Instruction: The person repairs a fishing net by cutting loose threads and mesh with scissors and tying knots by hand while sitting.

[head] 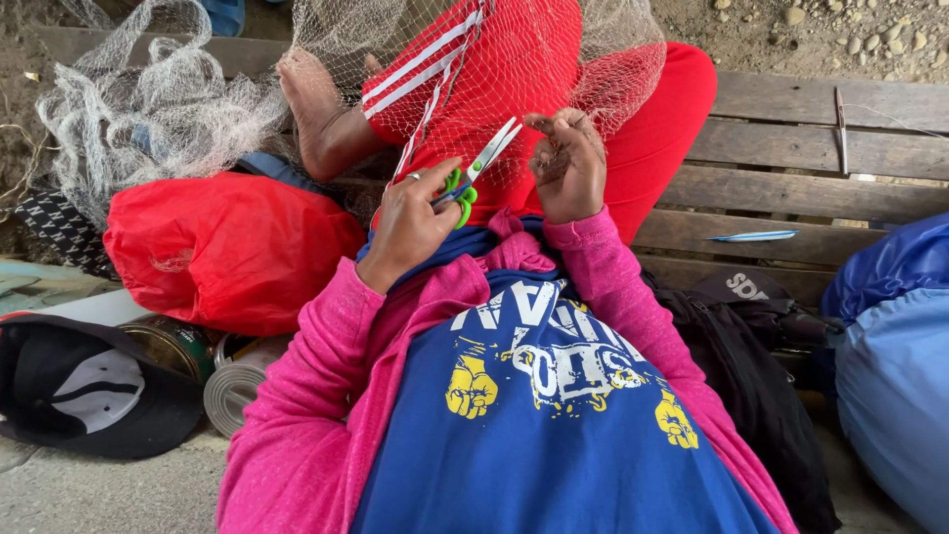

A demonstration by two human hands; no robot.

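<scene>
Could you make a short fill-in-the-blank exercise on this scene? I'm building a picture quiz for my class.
1. The left hand holds a pair of ______ with green handles.
2. The right hand pinches a fine white ______ spread over the lap.
3. The person sits on a bench made of ______ planks.
4. Beside the tin cans lies a cap coloured ______.

Missing words: scissors; net; wooden; black
</scene>
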